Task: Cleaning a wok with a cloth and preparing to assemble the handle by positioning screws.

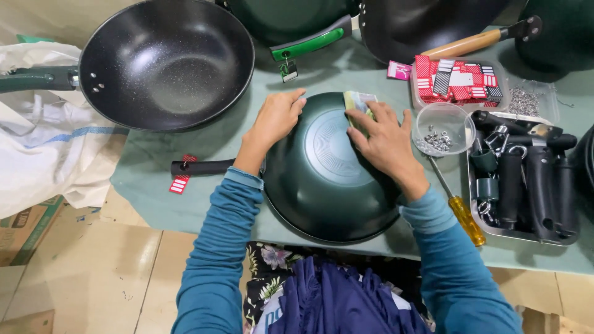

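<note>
— Green-bottomed wok (pixel 328 179) lies upturned at the surface's (pixel 185 148) near edge. Hands?

— Left hand (pixel 275 117) rests flat and open on its rim; right hand (pixel 383 139) presses a label (pixel 357 102) onto the base.

— Progress?

— Handle (pixel 201 167) is fitted; label looks partly stuck down.

The upturned wok (pixel 328 179) under both hands is showing a dark green gloss with fine rings at its middle. The upright wok (pixel 166 62) is glinting black with pale speckles. The sleeves (pixel 216 247) are showing teal blue, above a navy apron (pixel 334 303) and floral fabric (pixel 269 275). The cloth (pixel 204 142) is lying pale green. The screwdriver (pixel 467 219) is showing an amber handle. Red, white and black tags (pixel 458 79) are filling a clear box. A red tag (pixel 180 182) is hanging off the black handle (pixel 201 167).
</note>
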